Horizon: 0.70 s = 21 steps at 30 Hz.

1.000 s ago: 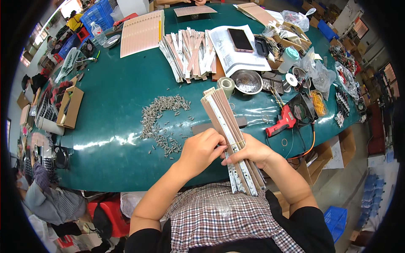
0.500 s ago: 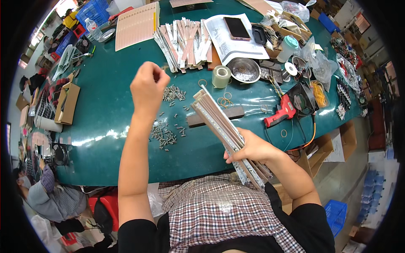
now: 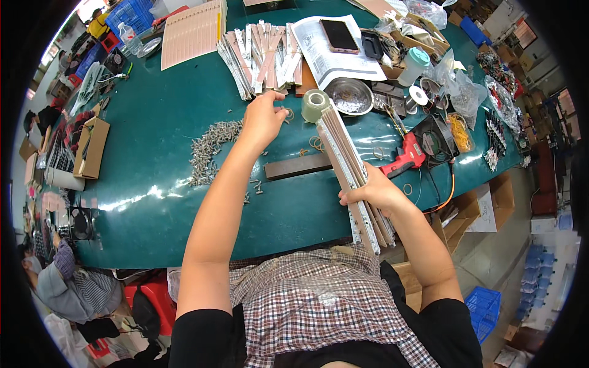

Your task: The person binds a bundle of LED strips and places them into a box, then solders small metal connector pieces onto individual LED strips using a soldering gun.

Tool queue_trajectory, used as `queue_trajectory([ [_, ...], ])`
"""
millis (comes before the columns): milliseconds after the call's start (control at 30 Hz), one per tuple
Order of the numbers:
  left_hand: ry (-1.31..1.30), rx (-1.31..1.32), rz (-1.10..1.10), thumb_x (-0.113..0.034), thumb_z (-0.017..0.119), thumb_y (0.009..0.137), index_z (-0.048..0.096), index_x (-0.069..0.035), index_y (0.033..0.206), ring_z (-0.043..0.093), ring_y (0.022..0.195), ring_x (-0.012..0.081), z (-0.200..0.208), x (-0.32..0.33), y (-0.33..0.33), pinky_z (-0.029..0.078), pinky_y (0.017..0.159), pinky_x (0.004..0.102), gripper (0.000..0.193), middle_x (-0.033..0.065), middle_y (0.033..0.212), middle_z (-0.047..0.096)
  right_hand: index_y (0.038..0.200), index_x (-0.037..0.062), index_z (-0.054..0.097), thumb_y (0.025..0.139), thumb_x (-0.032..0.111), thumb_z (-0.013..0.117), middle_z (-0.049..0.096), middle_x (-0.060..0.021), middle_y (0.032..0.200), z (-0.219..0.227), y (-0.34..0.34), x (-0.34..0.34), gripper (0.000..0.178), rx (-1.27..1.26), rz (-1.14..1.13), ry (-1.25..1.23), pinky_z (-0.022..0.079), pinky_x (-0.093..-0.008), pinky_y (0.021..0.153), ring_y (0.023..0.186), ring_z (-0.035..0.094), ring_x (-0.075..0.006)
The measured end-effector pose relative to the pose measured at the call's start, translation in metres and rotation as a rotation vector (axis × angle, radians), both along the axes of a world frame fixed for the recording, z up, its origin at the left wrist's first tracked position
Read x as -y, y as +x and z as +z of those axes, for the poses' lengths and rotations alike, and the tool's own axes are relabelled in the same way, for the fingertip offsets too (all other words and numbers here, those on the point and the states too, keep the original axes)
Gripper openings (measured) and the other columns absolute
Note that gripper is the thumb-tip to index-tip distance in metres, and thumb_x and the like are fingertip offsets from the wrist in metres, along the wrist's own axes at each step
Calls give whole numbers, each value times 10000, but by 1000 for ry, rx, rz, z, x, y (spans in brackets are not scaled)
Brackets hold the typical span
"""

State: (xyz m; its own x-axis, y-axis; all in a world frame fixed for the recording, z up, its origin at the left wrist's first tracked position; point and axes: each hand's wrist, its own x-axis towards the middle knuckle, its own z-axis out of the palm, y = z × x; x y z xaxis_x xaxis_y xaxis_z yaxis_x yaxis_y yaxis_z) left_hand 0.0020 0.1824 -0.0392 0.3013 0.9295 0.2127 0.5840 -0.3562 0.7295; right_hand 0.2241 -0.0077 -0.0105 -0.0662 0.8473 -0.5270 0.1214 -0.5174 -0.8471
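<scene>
My right hand [image 3: 375, 191] is wrapped round a bundle of long, thin circuit-board strips [image 3: 343, 156], pinkish and silver, held upright and slightly tilted above the table's front part. My left hand [image 3: 264, 119] reaches over the table with thumb and forefinger apart. Next to its fingertips lies a thin tan rubber band [image 3: 289, 115]; whether they touch it I cannot tell. Left of that forearm spreads a pile of small metal parts [image 3: 208, 150], and a few more lie to its right. A grey bar [image 3: 297, 166] rests between the hands. Beyond stands a tape roll [image 3: 315, 105].
More strips [image 3: 264, 55] are heaped at the back, beside a pinkish board panel [image 3: 191, 34]. A phone [image 3: 339, 35] lies on a paper sheet. To the right are a metal bowl [image 3: 351, 96], a red soldering gun [image 3: 405, 153] and a small fan [image 3: 437, 140].
My left hand has moved right and opened its fingers near the rubber band. More metal parts now lie in the pile. The strip bundle stands more upright in my right hand.
</scene>
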Motion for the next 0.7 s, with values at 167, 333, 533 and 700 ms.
queue_trajectory([
  [167, -11, -143, -21, -62, 687, 829, 681, -36, 1046, 708, 860, 225, -2, 12, -13, 550, 784, 342, 218, 116, 1008, 722, 1306, -75, 425, 621, 33, 804, 617, -194, 1089, -18, 3, -4, 790, 183, 8, 31, 507, -362, 890, 980, 642, -254],
  [333, -165, -62, -79, -148, 667, 889, 677, -6, 972, 694, 786, 168, 3, 66, -15, 547, 704, 307, 165, 89, 840, 709, 1220, -132, 442, 618, 211, 870, 590, -274, 1144, -30, -2, -8, 814, 472, 59, 129, 473, -380, 949, 1106, 594, -330],
  [533, -839, 26, -196, -410, 557, 993, 557, 65, 1182, 694, 706, 187, 5, 150, -5, 567, 593, 288, 512, 134, 918, 662, 1293, -149, 443, 746, 327, 828, 555, -279, 1239, -20, -6, 6, 821, 377, 62, 178, 440, -381, 1003, 1169, 557, -311],
  [700, -849, 156, -155, -394, 578, 983, 469, 86, 1290, 691, 800, 196, -5, 180, 4, 586, 596, 294, 580, 151, 1029, 607, 1392, -208, 288, 806, 396, 766, 428, -360, 1362, -16, -11, 27, 969, 785, 120, 353, 355, -454, 1093, 1280, 442, -451],
])
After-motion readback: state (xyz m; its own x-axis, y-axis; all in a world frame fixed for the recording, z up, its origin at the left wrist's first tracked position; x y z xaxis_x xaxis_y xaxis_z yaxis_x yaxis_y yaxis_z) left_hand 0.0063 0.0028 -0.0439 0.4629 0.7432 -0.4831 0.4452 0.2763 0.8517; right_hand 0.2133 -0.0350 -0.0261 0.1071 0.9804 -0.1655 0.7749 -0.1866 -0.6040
